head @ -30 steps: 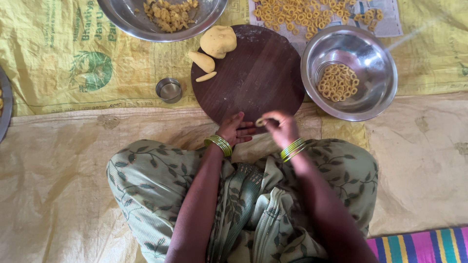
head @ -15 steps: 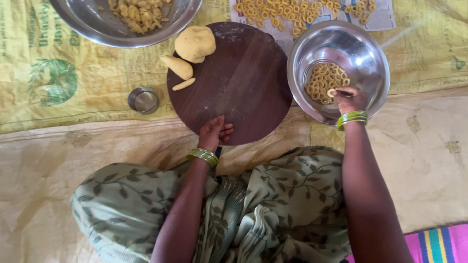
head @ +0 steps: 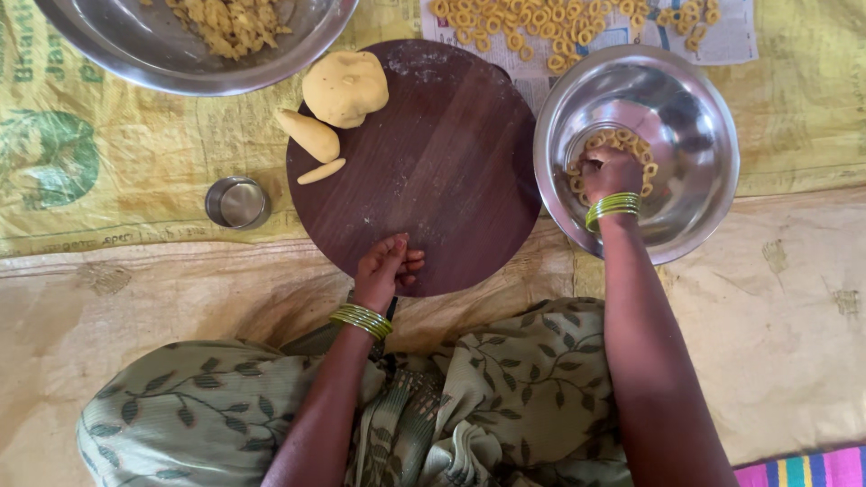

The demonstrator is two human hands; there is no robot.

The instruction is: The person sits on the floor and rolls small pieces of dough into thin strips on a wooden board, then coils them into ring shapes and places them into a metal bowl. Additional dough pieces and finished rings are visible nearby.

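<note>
Right hand [head: 612,171] reaches down into the steel bowl [head: 695,108], fingers curled shut among the dough rings [head: 622,140]; whether it grips one I cannot tell. Left hand [head: 386,271] rests loosely curled and empty on the near edge of the round board [head: 433,171]. Pressing too hard could squash the soft rings or stick them together, and leaning on the bowl's wall might tip it.

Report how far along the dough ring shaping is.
Done: many rings lie on the newspaper, more in the steel bowl. In hand: right hand is in that bowl among rings; left hand rests on the wooden board. Left: the dough ball and two pieces.
</note>
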